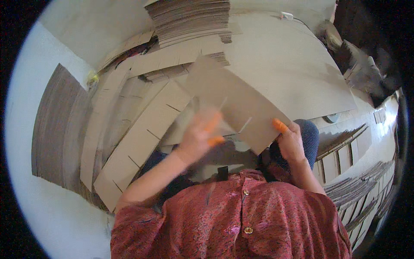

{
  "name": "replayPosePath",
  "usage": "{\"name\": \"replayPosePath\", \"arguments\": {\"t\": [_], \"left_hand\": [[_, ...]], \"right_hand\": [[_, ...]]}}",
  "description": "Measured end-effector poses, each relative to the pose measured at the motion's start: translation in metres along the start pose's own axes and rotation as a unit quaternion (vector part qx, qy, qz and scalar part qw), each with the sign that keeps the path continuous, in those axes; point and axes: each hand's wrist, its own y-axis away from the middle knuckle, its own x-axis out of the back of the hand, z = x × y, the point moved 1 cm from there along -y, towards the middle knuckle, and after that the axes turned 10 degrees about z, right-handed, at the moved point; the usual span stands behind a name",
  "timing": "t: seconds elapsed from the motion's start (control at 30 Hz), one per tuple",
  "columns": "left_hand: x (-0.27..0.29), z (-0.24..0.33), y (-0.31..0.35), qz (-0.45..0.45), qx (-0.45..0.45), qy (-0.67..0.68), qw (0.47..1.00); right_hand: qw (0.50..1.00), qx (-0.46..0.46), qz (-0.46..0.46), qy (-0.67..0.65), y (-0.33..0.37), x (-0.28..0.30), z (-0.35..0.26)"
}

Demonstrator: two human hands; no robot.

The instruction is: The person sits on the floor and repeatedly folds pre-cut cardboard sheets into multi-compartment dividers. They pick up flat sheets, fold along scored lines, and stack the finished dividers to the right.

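A brown cardboard strip (241, 97) with cut slots slants across the middle, above my lap. My right hand (291, 141) is closed on its lower right end, with the thumb, in an orange finger cover, lying on top. My left hand (198, 136) is beside the strip's left edge, smeared by motion. Its orange-covered thumb and a finger stand apart, and I see nothing held between them. Left of that hand lies another slotted cardboard strip (144, 140), slanting on top of other pieces.
A tall cardboard stack (189, 21) stands at the back, and another stack (58, 129) at the far left. A large flat board (280, 60) spreads at the back right. Slotted cardboard bundles (345, 151) lie on the right. A white plug (286, 16) with a cable sits at the back.
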Motion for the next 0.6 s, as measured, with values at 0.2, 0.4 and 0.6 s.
{"name": "replayPosePath", "arguments": {"t": [0.2,0.4,0.6], "left_hand": [[0.055,-0.086,0.054,-0.195,0.289,-0.351,0.869],[0.073,-0.092,0.029,-0.251,0.35,-0.284,0.857],[0.079,-0.137,0.049,-0.154,0.341,-0.262,0.89]], "right_hand": [[0.997,0.02,-0.025,0.076,0.013,0.014,0.018],[0.992,0.093,-0.011,0.079,0.018,0.009,0.006],[0.992,0.11,-0.027,0.052,0.021,-0.004,-0.011]]}}
